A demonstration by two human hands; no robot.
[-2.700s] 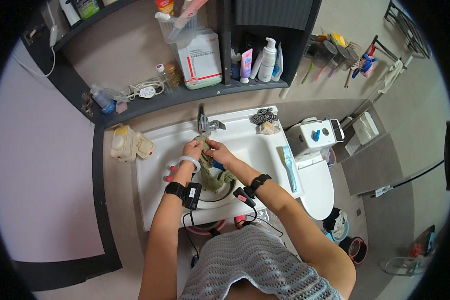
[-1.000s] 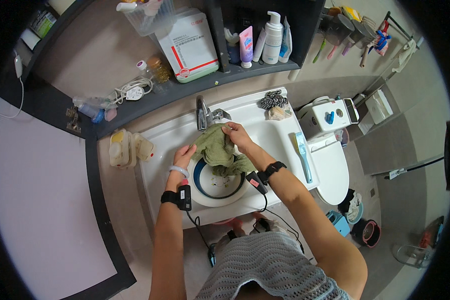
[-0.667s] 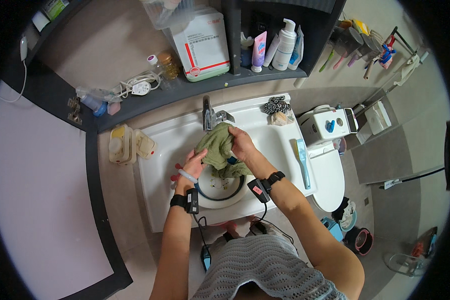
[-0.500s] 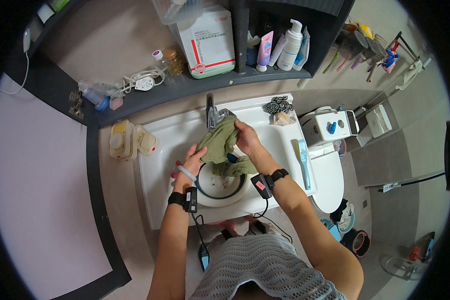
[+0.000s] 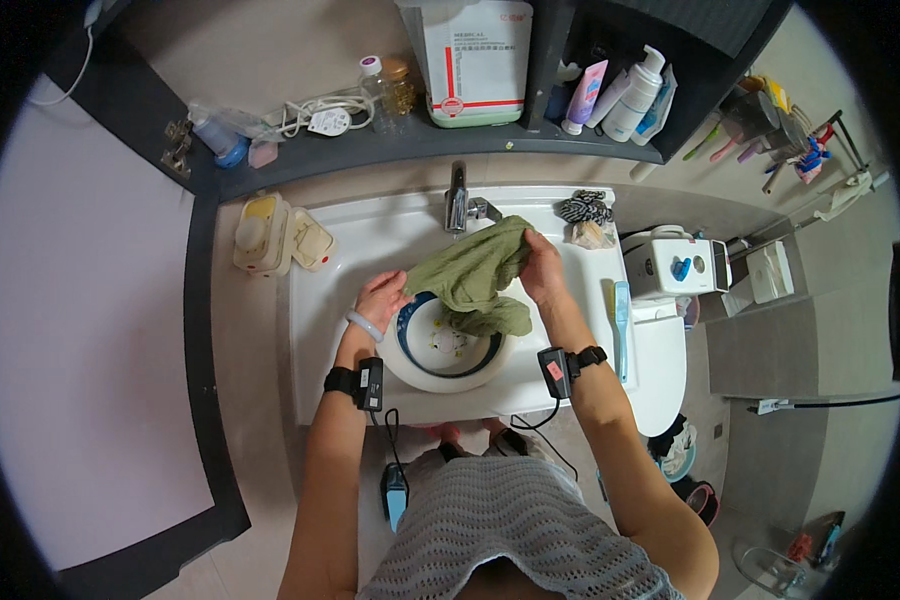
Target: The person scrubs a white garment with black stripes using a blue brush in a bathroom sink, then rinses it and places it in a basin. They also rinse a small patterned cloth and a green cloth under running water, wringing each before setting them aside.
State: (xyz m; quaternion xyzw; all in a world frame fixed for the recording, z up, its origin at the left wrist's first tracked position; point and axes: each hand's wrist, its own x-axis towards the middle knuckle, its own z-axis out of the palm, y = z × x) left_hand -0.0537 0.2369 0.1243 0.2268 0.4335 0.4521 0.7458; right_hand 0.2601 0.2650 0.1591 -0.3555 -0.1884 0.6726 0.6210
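A crumpled olive-green cloth (image 5: 475,268) hangs between my two hands, just in front of the chrome faucet (image 5: 456,200). My left hand (image 5: 381,298) pinches its left corner, and a pale bangle circles that wrist. At the upper right end, my right hand (image 5: 542,266) is closed on the cloth's edge. The cloth's lower folds droop over a round white basin (image 5: 470,382) with a dark blue band inside, which sits in the white sink (image 5: 320,330). Part of the basin's far side is hidden by the cloth. No water stream shows under the spout.
A light blue brush (image 5: 622,330) lies on the sink's right side. Dark patterned cloth (image 5: 584,206) sits at the back right corner. An open cream container (image 5: 266,235) stands at the left. Above, a dark shelf (image 5: 360,150) holds bottles, a tube and a coiled cable.
My hands have moved farther apart, pulling the cloth wider. The right hand has gone rightward with it. More of the basin's left inside shows, and the whole view has shifted.
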